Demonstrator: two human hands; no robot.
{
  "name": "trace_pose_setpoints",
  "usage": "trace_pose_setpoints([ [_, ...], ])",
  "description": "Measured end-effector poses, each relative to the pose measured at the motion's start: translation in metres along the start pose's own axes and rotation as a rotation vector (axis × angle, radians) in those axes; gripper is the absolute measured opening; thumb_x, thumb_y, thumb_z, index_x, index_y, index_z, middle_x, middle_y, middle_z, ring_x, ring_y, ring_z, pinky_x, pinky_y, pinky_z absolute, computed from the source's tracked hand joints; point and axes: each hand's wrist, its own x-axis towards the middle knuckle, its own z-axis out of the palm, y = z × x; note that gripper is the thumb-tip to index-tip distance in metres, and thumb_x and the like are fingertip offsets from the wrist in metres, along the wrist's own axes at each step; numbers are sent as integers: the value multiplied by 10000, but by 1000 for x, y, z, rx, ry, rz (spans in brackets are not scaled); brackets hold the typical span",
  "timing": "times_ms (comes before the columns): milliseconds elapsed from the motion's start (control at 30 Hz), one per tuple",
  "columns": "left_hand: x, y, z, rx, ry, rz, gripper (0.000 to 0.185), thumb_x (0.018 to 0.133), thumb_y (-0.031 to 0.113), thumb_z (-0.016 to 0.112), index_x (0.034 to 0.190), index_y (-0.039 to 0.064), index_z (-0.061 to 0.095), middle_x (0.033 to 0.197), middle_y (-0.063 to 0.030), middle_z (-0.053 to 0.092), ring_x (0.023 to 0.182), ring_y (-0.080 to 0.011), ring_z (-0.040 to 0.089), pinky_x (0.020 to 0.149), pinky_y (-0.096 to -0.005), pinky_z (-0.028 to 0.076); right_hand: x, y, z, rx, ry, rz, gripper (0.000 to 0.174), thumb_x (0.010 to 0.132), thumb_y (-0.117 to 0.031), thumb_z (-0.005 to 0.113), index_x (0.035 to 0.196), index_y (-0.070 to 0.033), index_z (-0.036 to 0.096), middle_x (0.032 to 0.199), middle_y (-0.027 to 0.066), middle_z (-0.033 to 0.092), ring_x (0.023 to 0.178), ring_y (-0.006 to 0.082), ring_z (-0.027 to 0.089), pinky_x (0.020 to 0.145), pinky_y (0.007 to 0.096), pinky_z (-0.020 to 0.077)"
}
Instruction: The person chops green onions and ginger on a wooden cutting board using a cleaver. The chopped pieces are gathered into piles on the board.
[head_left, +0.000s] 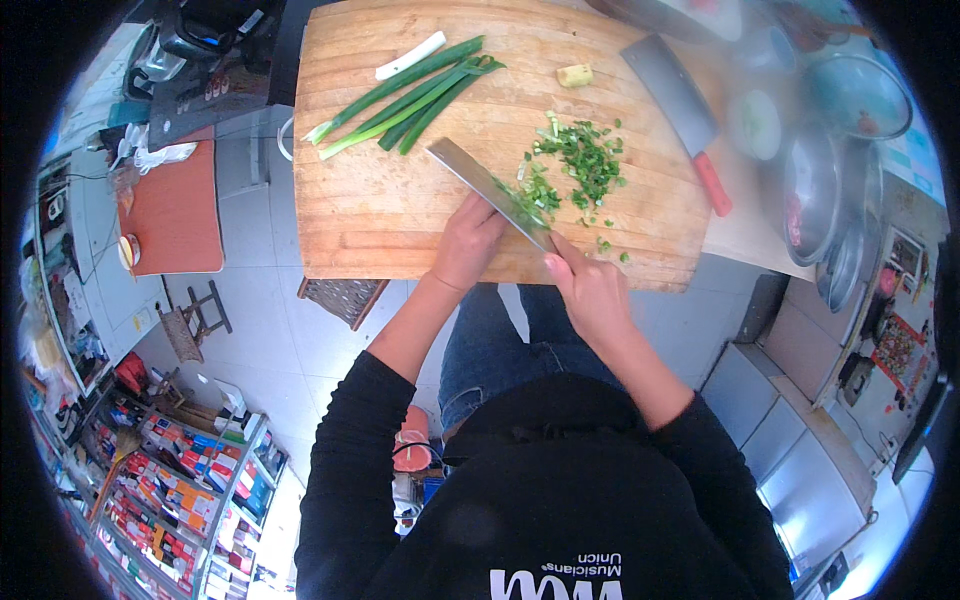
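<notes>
My right hand (589, 289) grips a cleaver (491, 191) whose blade slants across the near part of a wooden cutting board (360, 225). Against the blade's left side rests my left hand (474, 238), its fingertips partly hidden by the steel; whether they hold anything cannot be seen. Chopped green onion (589, 161) lies in a loose heap right of the blade, with some bits touching it. Whole green onion stalks (409, 101) and a white onion stem (411, 56) lie at the upper left. A short pale yellow piece (575, 76), perhaps ginger, sits near the board's far side.
A second cleaver (671, 94) with a red handle lies at the board's right edge. Beyond it stand metal bowls (814, 187) and a glass bowl (855, 97). An orange-topped table (176, 217) is at left, with a small woven stool (184, 330) below it.
</notes>
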Motion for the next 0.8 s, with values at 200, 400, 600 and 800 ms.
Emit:
trace_pose_setpoints([
  [200, 0, 4, -11, -13, -89, -14, 205, 635, -9, 592, 833, 28, 631, 927, -103, 579, 880, -287, 566, 727, -350, 487, -9, 26, -1, 181, 111, -93, 429, 920, -395, 474, 1118, -41, 615, 744, 257, 613, 712, 415, 617, 649, 468, 488],
  [400, -4, 2, -8, 2, -58, -25, 212, 631, -11, 590, 835, 31, 632, 923, -101, 582, 875, -283, 568, 720, -341, 489, -21, 7, -4, 2, 28, -6, 454, 911, -421, 478, 1105, -35, 615, 726, 241, 619, 703, 414, 618, 643, 497, 483],
  [600, -2, 3, -10, -16, -88, -14, 208, 637, -8, 589, 838, 29, 629, 914, -103, 588, 870, -279, 573, 717, -340, 494, 6, 11, 3, 161, 28, -18, 406, 924, -365, 474, 1112, -35, 617, 754, 255, 607, 736, 409, 617, 651, 452, 482],
  [800, -11, 0, -3, -93, -53, -123, 207, 640, 7, 595, 842, 35, 626, 911, -92, 590, 875, -271, 577, 721, -331, 498, -24, 16, -4, 86, 95, -102, 394, 918, -365, 488, 1096, -42, 628, 732, 254, 604, 705, 413, 609, 635, 455, 483],
])
